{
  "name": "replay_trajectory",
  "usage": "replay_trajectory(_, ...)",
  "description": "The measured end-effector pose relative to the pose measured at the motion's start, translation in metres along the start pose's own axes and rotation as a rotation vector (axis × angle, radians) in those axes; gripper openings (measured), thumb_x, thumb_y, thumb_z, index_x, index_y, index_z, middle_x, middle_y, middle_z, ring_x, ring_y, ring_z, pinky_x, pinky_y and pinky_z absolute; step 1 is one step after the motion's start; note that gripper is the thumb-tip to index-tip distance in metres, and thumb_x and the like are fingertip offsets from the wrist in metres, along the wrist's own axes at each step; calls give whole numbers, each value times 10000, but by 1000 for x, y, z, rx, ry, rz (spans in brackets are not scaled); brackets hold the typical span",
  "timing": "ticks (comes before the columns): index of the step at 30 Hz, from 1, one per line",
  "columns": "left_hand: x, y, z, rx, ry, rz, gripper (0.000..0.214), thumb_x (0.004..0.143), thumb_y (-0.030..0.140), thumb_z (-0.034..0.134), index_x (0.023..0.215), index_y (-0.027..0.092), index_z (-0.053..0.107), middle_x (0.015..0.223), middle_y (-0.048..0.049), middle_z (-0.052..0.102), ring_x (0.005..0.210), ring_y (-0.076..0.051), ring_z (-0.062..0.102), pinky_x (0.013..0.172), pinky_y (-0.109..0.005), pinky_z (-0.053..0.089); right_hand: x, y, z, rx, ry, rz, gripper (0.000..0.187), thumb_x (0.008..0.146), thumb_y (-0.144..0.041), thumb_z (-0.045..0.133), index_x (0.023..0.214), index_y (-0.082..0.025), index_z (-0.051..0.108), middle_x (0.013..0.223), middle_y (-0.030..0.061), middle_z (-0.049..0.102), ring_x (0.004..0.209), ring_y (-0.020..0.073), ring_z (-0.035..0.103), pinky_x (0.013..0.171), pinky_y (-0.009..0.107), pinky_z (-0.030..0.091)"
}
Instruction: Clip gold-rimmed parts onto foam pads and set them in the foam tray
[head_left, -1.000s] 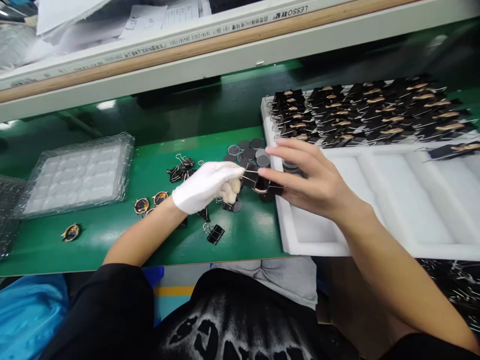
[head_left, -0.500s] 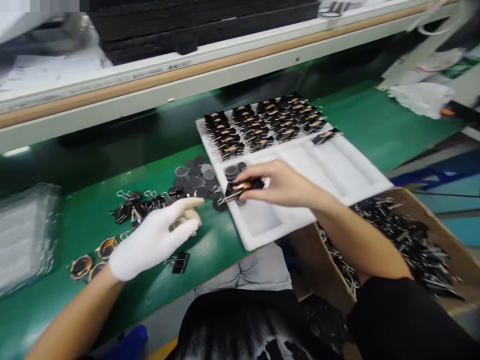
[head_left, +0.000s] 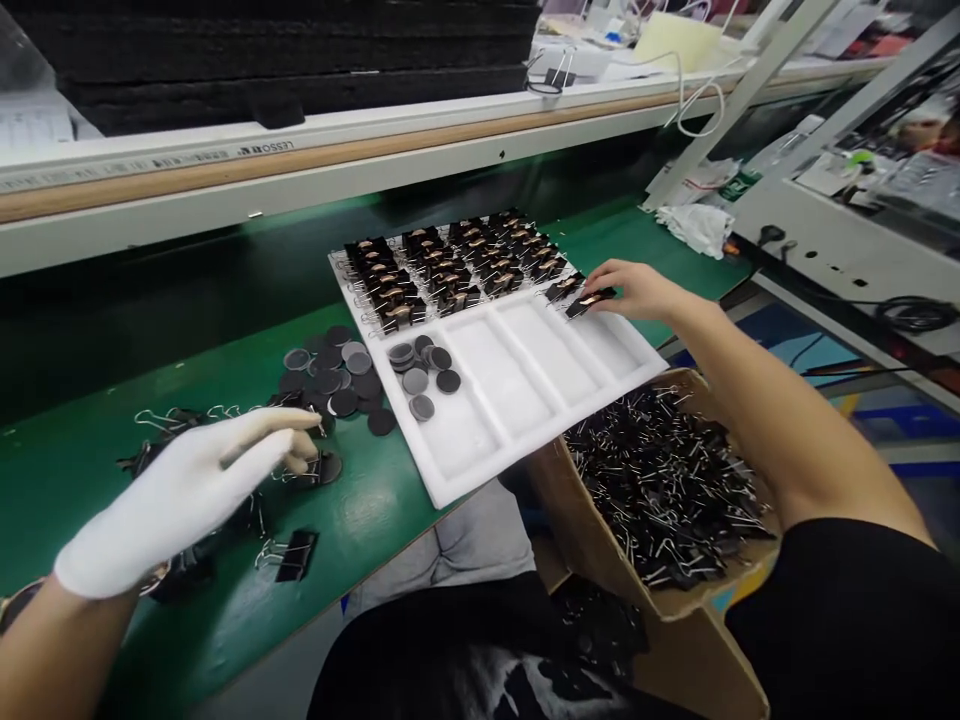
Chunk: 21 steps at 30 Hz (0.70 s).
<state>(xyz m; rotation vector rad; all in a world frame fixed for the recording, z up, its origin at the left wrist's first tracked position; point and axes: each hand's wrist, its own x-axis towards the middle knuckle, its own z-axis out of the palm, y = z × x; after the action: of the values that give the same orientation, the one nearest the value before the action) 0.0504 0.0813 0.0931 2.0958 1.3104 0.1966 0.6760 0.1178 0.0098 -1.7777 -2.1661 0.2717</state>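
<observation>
My right hand (head_left: 626, 288) is closed on a clipped piece (head_left: 591, 300), black binder clips around a small part with a tan edge. It holds this at the right-hand column of the white tray (head_left: 469, 480), close to another clipped piece (head_left: 562, 287). My left hand (head_left: 217, 455), in a white glove, hovers over the table's left side, index finger stretched and thumb apart. Just beyond its lower fingers is a black binder clip (head_left: 322, 468); whether they touch is unclear. A pile of dark round discs (head_left: 330, 375) lies between this hand and the tray.
Rows of clipped pieces (head_left: 450, 270) fill the tray's far part; loose discs (head_left: 420, 380) sit in its left compartment. One binder clip (head_left: 296, 555) lies near the table edge. A cardboard box (head_left: 600, 510) of binder clips stands below right. A shelf (head_left: 375, 160) crosses behind.
My right hand has carried the clipped piece from above the tray's left compartment to its right-hand column. The left hand has shifted towards the binder clips, and the view has turned right.
</observation>
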Motion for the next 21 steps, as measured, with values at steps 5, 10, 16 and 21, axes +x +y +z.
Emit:
replay_trajectory(5,0,3,0,-37,-31,-2,429,967,626,512,1190,336,737,1034,-20,820,932,-252,786,848,-280,617,6,-5,18,-52,53,-43,238,866,-327,661,1031,-234,805,1170,146,711,1057,304,678,967,458,549)
replay_trajectory(10,-2,-1,0,6,-53,14,431,973,612,510,1208,340,749,1067,-28,817,972,-269,778,882,-316,612,6,-7,13,-172,71,-68,227,886,-238,684,1080,-185,788,1184,183,679,1057,287,646,934,419,529)
replay_trajectory(16,-17,-10,-22,232,70,52,460,968,616,527,1282,357,743,1295,5,764,1137,-293,733,1006,-351,564,-12,-95,22,-226,208,-243,328,946,-293,651,1247,-181,720,1273,241,649,1119,354,629,948,488,505)
replay_trajectory(21,-38,-10,-38,454,215,12,467,995,593,503,1265,285,729,1244,-43,755,1122,-283,708,1015,-382,521,-22,-223,68,-259,137,-594,247,1000,-271,571,1181,-195,721,1093,176,742,912,357,709,745,486,561)
